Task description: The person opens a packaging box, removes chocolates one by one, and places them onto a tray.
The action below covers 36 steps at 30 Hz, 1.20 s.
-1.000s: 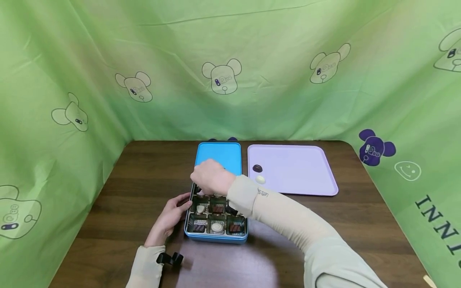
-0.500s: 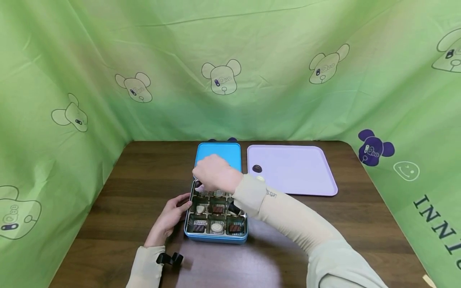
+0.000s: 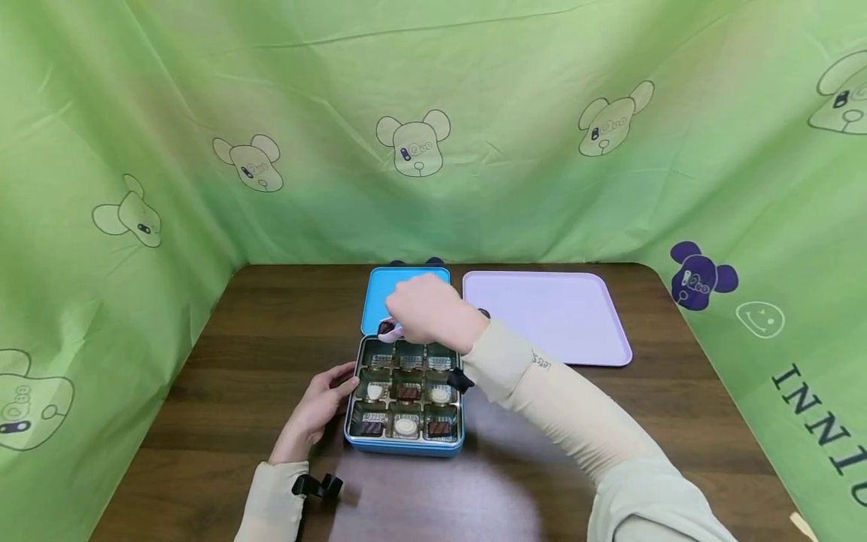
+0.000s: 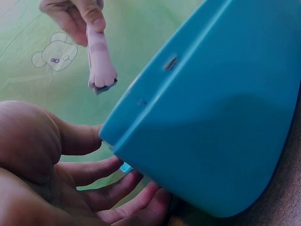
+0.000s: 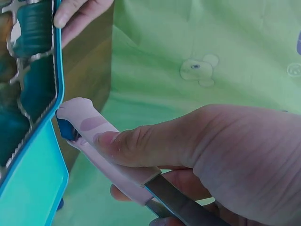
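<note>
My right hand (image 3: 436, 312) grips a pair of tongs (image 5: 106, 136) with pink, paw-shaped tips. A small dark chocolate (image 3: 385, 327) is pinched between those tips, raised just beyond the far left corner of a blue tin (image 3: 406, 446). Inside the tin, a divided tray has white and dark chocolates in its middle and near rows; its far row holds none. My left hand (image 3: 321, 403) rests against the tin's left side, thumb at the rim and fingers fairly straight along the wall, as the left wrist view shows.
Behind the tin lies its blue lid (image 3: 379, 290), partly covered by my right hand. A lilac tray (image 3: 555, 316) sits at the back right, with a dark chocolate (image 3: 484, 312) at its left edge. Green cloth (image 3: 325, 203) hangs around the wooden table (image 3: 271, 324).
My right hand has risen up and to the right from the tin's far left compartment, carrying the dark chocolate out in the tongs. The left hand has stayed at the tin's side.
</note>
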### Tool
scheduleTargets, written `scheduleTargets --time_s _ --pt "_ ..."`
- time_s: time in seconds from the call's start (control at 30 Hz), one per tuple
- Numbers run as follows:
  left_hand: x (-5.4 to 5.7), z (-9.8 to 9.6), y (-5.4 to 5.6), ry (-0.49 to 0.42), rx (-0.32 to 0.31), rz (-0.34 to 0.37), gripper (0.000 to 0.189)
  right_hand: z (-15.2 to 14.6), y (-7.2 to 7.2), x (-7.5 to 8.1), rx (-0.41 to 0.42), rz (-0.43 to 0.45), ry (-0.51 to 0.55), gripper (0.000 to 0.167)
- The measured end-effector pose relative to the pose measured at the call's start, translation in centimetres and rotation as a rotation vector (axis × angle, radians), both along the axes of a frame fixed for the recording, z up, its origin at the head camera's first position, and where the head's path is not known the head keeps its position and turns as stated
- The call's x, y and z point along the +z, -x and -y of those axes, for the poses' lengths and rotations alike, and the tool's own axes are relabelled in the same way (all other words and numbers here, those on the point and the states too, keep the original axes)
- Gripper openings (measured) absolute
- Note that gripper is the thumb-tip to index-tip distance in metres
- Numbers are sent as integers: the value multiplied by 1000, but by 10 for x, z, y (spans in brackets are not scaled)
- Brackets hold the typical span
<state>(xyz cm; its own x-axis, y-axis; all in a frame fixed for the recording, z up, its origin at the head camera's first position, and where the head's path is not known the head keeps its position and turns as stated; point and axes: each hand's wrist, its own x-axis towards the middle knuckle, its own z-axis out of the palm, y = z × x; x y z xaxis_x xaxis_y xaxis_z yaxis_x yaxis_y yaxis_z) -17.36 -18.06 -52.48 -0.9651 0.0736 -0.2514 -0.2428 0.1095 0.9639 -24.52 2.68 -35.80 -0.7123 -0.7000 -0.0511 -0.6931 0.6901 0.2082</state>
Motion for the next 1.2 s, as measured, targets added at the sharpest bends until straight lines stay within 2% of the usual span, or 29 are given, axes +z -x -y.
scheduleTargets --time_s 0.13,0.23,0.63,0.87,1.2 --pt "-1 1 -1 3 -5 0 44 -11 4 2 -18 -26 -13 27" --pt "-1 2 -1 -1 2 1 44 -19 7 2 -38 -17 -4 22" --pt "-1 5 -2 3 0 3 44 -63 26 3 -191 83 38 26" --pt "0 5 -2 -5 -2 9 44 -97 39 -6 -263 126 102 39" --pt "-3 4 3 8 -13 -7 44 -147 48 -23 -331 144 128 22"
